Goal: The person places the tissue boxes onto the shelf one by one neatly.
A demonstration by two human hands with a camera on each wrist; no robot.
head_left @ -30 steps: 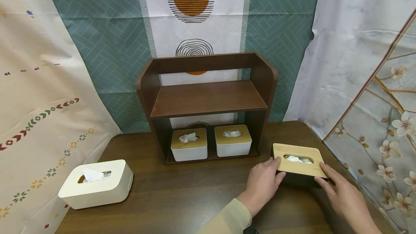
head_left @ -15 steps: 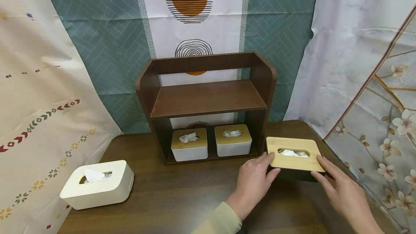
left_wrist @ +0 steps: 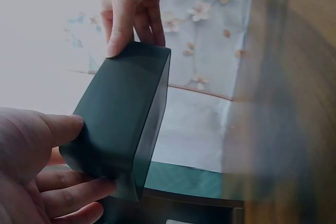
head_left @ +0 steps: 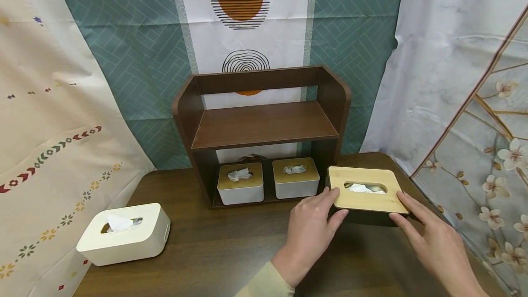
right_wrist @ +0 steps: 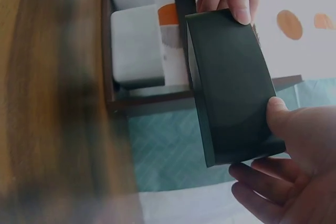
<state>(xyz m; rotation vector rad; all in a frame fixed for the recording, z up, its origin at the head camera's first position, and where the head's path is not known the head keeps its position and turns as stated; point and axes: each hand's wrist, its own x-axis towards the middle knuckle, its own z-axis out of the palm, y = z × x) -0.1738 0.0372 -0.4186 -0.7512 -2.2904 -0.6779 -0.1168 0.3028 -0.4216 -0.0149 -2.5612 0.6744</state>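
The left hand (head_left: 310, 223), its forearm in a pale sleeve (head_left: 268, 283), reaches forward and grips the left end of a dark green tissue box (head_left: 367, 201), thumb against the front wall. The right hand (head_left: 437, 239) grips the opposite end the same way, thumb at the front corner and index finger by the lid's edge. Between them the box is held above the table (head_left: 222, 246), just right of the two-tier brown shelf (head_left: 264, 125), white tissue showing in its bamboo lid's oval slot. Two white tissue boxes (head_left: 240, 190) with wooden lids stand on the lower tier, tissue poking out of each; a cream tissue box (head_left: 128, 242) sits far left, tissue raised
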